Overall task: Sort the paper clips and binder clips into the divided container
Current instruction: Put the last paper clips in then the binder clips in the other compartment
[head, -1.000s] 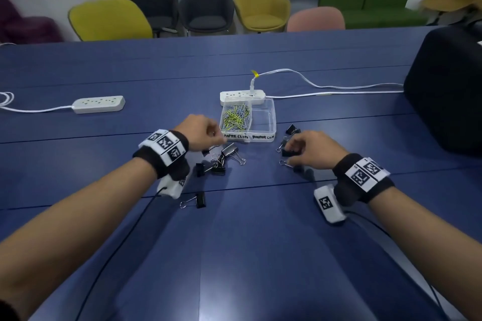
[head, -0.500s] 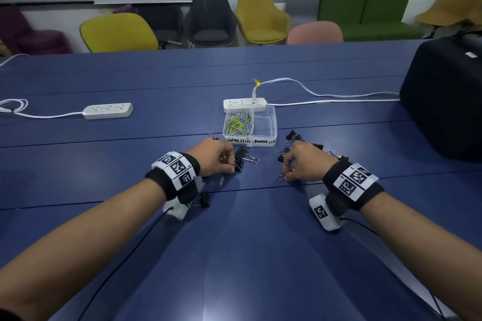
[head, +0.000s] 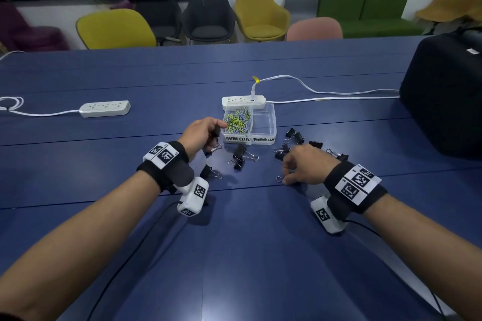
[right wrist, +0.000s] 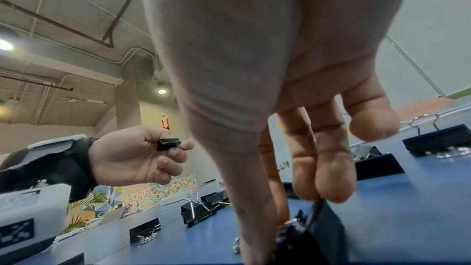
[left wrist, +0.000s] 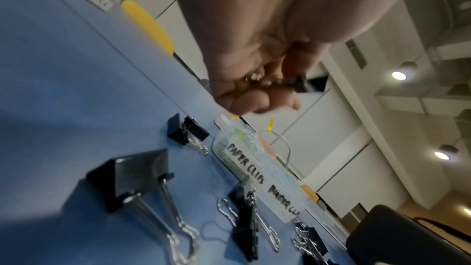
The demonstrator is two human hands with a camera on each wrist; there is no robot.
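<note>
Beside the clear plastic divided container, your left hand has risen, pinching a small black binder clip at its fingertips. Your right hand stays low on the blue table, fingers curled onto another black binder clip.

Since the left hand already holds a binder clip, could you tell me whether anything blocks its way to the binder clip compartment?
Nothing visible does. The left hand holds the binder clip beside the container; the open-topped paper clip compartment lies between, crossable above.

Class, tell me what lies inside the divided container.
The divided container holds paper clips in its left compartment. The right compartment looks empty; nothing covers it.
</note>
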